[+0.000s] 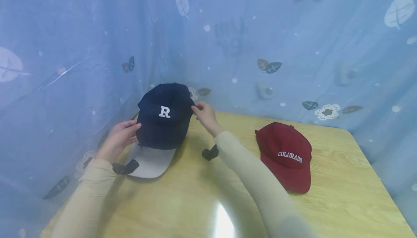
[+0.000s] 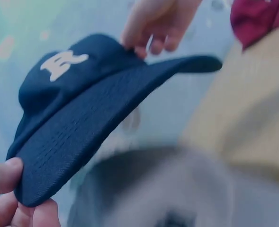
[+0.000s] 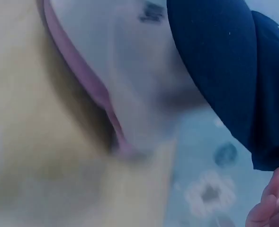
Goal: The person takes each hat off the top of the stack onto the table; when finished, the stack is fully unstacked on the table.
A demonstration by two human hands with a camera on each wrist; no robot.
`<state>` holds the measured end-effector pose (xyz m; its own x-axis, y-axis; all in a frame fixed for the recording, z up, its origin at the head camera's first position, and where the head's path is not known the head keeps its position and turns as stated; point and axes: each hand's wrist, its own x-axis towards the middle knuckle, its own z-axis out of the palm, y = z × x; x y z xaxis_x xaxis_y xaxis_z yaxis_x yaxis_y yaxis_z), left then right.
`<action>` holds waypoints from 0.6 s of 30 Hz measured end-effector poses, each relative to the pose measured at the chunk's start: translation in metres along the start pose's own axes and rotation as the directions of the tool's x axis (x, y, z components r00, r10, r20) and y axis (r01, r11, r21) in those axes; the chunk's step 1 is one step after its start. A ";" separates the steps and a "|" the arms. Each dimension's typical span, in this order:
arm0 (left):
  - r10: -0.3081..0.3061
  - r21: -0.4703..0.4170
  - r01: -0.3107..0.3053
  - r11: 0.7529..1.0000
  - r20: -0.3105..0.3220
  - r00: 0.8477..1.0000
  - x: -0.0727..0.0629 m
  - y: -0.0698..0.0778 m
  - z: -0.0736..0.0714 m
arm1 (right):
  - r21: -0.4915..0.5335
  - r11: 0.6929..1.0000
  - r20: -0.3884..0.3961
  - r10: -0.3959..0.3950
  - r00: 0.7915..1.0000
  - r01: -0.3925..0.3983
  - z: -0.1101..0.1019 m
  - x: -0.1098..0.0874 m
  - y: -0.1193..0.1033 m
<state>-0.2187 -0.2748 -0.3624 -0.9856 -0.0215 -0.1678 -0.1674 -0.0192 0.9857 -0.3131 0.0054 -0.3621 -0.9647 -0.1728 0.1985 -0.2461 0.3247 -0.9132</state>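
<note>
A navy baseball cap (image 1: 163, 131) with a white letter R is held up over a pale grey cap (image 1: 150, 164). My left hand (image 1: 118, 136) pinches the side edge of its brim, thumb on top and fingers beneath, as the left wrist view shows. At the opposite side, my right hand (image 1: 206, 117) pinches the lower edge of the crown between thumb and fingers. Most of the grey cap is hidden behind the navy one in the head view. The right wrist view shows the grey cap's pinkish edge (image 3: 77, 66) close to the tabletop.
A dark red cap (image 1: 283, 140) lettered COLORADO lies on the right of the wooden table (image 1: 338, 173), brim toward me. Blue patterned sheeting (image 1: 228, 50) hangs along the back and left sides. Bright glare (image 1: 224, 223) shows near the front.
</note>
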 end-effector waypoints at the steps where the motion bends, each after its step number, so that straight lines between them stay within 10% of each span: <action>1: 0.005 -0.008 -0.005 1.000 0.009 1.000 0.002 0.005 0.010 | 0.003 1.000 -0.012 0.005 1.000 -0.005 -0.011 0.001 -0.001; 8: 0.020 0.060 -0.025 0.998 0.073 0.997 0.026 0.009 0.089 | -0.059 0.992 -0.091 0.106 0.990 -0.111 -0.096 -0.014 0.016; 18: -0.057 0.215 0.027 0.976 0.135 0.989 0.052 -0.052 0.155 | -0.310 0.935 -0.099 0.150 0.984 -0.174 -0.142 -0.042 0.062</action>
<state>-0.2646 -0.1201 -0.4202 -0.9688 0.1149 -0.2197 -0.1948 0.1953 0.9612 -0.3009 0.1647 -0.3765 -0.9952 -0.0292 0.0939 -0.0916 0.6220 -0.7777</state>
